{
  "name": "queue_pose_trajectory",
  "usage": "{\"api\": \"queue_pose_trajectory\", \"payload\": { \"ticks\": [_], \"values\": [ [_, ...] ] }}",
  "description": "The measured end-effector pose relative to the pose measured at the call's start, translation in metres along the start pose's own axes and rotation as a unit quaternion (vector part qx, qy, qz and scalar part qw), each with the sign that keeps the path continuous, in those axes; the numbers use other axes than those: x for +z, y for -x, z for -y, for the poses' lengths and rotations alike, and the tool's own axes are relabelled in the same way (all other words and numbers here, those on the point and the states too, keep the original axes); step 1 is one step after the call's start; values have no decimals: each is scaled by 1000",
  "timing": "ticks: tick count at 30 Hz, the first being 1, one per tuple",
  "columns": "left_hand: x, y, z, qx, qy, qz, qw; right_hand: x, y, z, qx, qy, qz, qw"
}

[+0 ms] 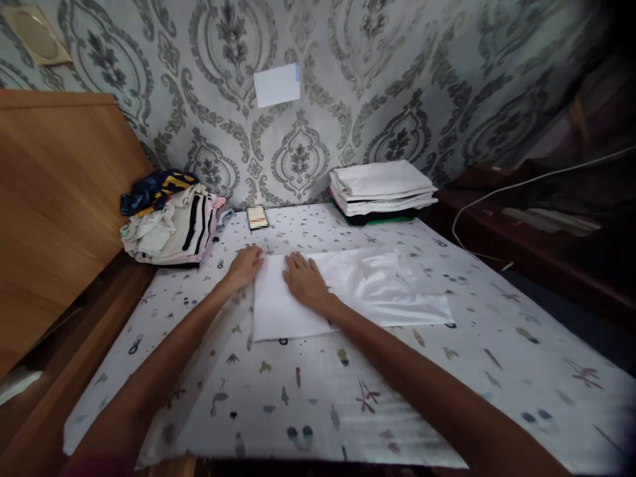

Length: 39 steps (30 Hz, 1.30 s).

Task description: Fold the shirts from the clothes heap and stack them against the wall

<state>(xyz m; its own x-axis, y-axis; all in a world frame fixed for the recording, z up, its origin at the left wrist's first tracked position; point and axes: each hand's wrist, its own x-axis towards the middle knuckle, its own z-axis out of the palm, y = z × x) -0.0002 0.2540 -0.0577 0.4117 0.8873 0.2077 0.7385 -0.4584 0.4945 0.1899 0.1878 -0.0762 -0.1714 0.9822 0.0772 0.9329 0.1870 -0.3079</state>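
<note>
Lying palm-down on a smooth, plain white piece of folded fabric (368, 291), the right hand (305, 281) is unclenched, its fingers extended toward the far edge. The left hand (244, 267) is at the far left corner of the same fabric, fingers bent slightly inward; whether it pinches the edge or merely touches it cannot be told. The fabric lies near the middle of a white sheet printed with small plants and other motifs (258, 411), its left part flat and squared, its right part wrinkled. Beyond it, to the right, stands a neat stack of folded white textiles with black and green layers beneath (382, 189). At the far left, a looser pile of mixed light, striped and navy-and-yellow clothes (169, 228) sits beside a brown wooden panel (59, 199). Between the two piles, near the wall, lies a small cream rectangular object with a dark border (257, 217). Grey damask-patterned wallpaper (298, 159) bears a white rectangular sheet of paper (277, 85).
</note>
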Motion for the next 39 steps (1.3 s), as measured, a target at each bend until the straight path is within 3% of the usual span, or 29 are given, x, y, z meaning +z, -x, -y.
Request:
{"api": "queue_pose_trajectory", "payload": {
  "ticks": [4,8,14,24,27,29,32,35,37,39],
  "values": [
    [9,-39,9,11,27,46,999,2,4,-2,1,-10,-20,1000],
    [16,-49,7,21,49,85,995,2,3,-2,-1,-11,-26,1000],
    [10,-49,13,24,59,112,992,3,2,-3,9,-11,-14,1000],
    [-1,-27,19,30,-28,43,998,10,0,-5,-7,-14,-24,1000],
    [-9,5,5,44,-37,-16,998,11,0,-7,-1,-21,-24,999],
    [-17,42,-11,49,-24,-19,998,11,-1,-8,0,-29,-15,999],
    [-23,114,-39,41,-29,83,995,6,0,-7,-5,-40,-6,999],
    [-15,177,-57,99,-96,131,982,-3,7,5,-34,-49,-4,998],
    [-7,199,-62,120,-134,137,974,-10,14,19,-68,-66,23,995],
    [0,206,-66,117,-168,144,968,-17,23,32,-95,-88,69,989]
  ]
}}
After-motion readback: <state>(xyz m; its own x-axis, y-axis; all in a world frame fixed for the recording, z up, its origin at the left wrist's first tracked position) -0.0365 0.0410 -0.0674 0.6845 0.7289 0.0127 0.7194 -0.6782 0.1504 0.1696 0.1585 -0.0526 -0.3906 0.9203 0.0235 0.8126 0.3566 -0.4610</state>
